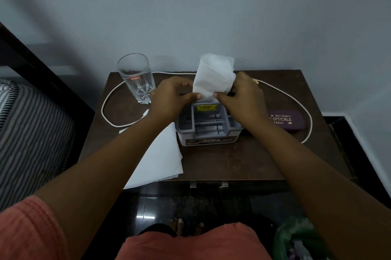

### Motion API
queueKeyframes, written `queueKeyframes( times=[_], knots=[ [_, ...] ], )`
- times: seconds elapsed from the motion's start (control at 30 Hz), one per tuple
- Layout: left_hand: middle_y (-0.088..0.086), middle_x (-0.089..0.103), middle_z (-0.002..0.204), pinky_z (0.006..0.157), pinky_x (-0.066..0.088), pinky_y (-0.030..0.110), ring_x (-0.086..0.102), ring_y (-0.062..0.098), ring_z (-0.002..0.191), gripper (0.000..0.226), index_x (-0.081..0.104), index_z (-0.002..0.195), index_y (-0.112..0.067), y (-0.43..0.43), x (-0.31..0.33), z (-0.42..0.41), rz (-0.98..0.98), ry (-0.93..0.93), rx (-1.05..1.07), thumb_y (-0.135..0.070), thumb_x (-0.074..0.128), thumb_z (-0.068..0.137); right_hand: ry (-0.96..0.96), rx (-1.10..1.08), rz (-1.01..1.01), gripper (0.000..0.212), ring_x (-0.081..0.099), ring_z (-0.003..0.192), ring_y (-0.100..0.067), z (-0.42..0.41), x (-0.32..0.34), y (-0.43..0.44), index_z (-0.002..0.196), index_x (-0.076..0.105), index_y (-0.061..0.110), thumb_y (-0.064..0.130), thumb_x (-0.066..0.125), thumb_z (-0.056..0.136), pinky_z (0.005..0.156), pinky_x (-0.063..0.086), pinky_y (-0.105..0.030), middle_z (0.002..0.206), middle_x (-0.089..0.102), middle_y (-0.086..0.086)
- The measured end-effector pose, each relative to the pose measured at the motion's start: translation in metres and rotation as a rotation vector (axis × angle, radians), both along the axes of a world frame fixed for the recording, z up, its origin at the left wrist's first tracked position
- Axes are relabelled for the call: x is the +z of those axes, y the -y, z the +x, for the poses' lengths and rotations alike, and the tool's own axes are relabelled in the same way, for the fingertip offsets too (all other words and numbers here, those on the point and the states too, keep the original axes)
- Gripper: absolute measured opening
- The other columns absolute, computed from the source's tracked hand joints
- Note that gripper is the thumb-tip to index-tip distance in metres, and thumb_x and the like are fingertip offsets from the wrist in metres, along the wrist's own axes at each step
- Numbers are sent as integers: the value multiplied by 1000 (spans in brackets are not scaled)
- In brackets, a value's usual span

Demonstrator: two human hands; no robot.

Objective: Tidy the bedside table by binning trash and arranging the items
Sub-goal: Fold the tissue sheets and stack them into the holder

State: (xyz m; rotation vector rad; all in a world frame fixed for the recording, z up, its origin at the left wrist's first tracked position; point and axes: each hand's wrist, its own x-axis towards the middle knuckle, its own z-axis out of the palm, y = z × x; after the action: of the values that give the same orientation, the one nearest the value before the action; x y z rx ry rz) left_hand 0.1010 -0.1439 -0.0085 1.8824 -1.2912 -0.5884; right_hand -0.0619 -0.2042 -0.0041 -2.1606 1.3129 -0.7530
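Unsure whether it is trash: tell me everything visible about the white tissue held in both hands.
The tissue is white, thin and soft-looking, loosely folded with a curled top. It stands upright above the back of the grey organizer, pinched at its lower edge by the left hand and right hand.

The drinking glass [135, 78] carries a red label reading "cello", the purple spectacle case [288, 121] shows "M 9861564871", "OPTICALS" and "RKELA", and the grey organiser [211, 140] reads "OPEL" on its front, while its yellow sticker [206, 107] is too blurred to read.
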Motion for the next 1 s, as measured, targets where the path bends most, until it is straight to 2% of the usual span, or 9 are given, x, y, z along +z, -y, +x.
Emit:
queueKeyframes(
  times=[0.07,0.13,0.23,0.37,0.43,0.53,0.7,0.8,1.0],
  knots=[
    [-9,66,98,95,44,49,60,19,106,20,63,85,-44,1,2,-2,2,21,-12,-35,77,72,-5,8,13,30,59,97,-29,0,0,-1,97,60,8,30,69,78,85,46,-47,101,61,-9],
    [-7,69,106,96,44,51,60,19,108,21,68,90,-41,1,3,-4,-10,1,-12,-36,76,71,94,16,21,27,57,90,-23,1,3,-2,96,62,12,30,70,78,83,46,-44,90,53,2],
    [-2,70,106,95,45,53,61,23,105,13,66,81,-40,0,1,-4,-1,-36,16,-35,76,73,138,35,-32,24,52,78,-18,4,8,0,91,64,10,30,69,79,72,44,-37,81,45,6],
    [-5,71,97,88,51,50,65,18,96,10,67,75,-37,-2,-1,-4,22,-74,17,-37,76,72,-29,66,-46,31,55,87,-25,8,2,-1,92,64,7,35,67,79,79,47,-48,89,49,0],
    [-8,69,102,85,53,50,64,17,99,12,67,79,-39,-4,0,-2,6,-138,41,-37,76,71,17,44,-11,32,56,89,-25,7,1,-1,94,63,8,35,68,78,80,47,-50,92,52,-2],
    [-3,70,100,84,54,49,66,19,96,13,71,84,-28,-4,3,0,-35,-166,54,-30,77,73,65,52,-17,28,55,86,-26,6,2,1,97,66,9,31,68,79,79,46,-50,87,48,0],
    [-13,68,95,93,46,52,63,18,100,11,65,69,-51,-5,0,-4,-12,-102,90,-50,69,59,-24,88,-100,23,54,87,-25,6,1,-1,96,68,13,30,67,81,75,44,-43,86,47,1],
    [-14,66,92,93,47,51,62,17,101,10,64,68,-47,-9,0,-7,-2,-122,106,-47,72,62,-79,107,-114,23,53,93,-22,5,-2,-5,101,68,20,31,66,81,77,38,-40,93,52,1],
    [-14,67,91,91,47,54,63,18,99,7,63,67,-54,-8,1,-7,-34,-124,110,-52,65,60,-79,74,-100,23,53,92,-22,7,1,-4,101,68,23,35,65,82,78,38,-39,89,44,7]
  ],
)
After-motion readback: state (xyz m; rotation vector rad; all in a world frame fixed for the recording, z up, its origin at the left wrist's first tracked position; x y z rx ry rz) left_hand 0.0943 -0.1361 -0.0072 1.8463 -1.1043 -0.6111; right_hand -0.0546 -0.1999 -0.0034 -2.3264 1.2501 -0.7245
